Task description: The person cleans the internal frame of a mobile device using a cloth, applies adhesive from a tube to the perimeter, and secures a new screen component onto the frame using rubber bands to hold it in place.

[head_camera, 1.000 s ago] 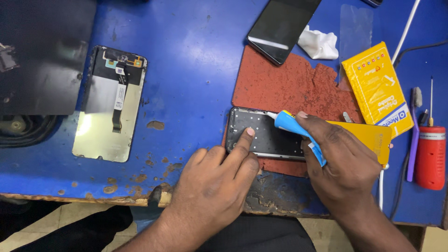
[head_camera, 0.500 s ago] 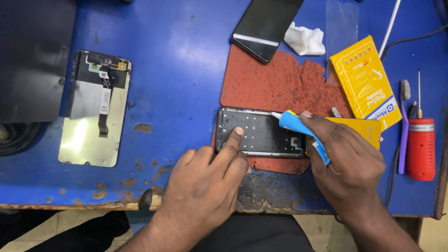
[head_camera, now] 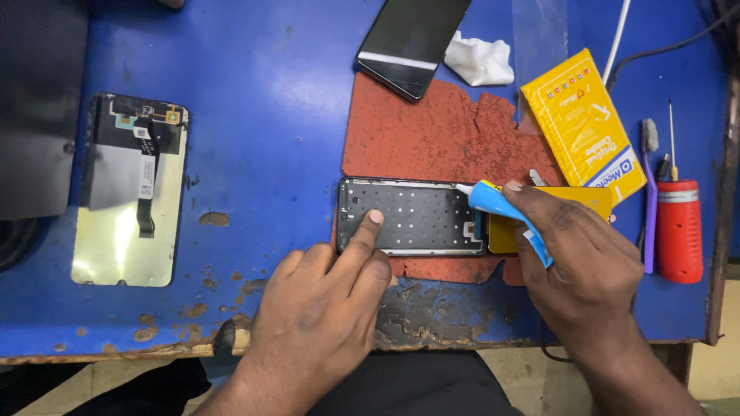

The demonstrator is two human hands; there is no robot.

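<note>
**Phone frame under glue tube, blue surface**

Item 1. Phone frame: black, perforated mid-plate facing up, lying lengthwise on a worn red mat near the front edge of the blue surface. Its right end appears to overlap a yellow panel.

Item 2. Left hand: index finger extended, tip pressed on the frame's lower left area; remaining fingers loosely curled, grasping nothing.

Item 3. Right hand: fingers clenched round a blue glue tube, white nozzle touching the frame's upper right edge.

Handling note, as judgement: the bead looks best kept thin and on the rim only; steady pressure from the pinning finger should stop the frame sliding, and a light squeeze avoids flooding the perforated plate.

Item 4. Surroundings: dark phone face up at the mat's top edge; white cloth just beside it; yellow packet to the right; brush and red-handled tool near the right edge; detached display panel, flex cable showing, well apart on the left.
</note>
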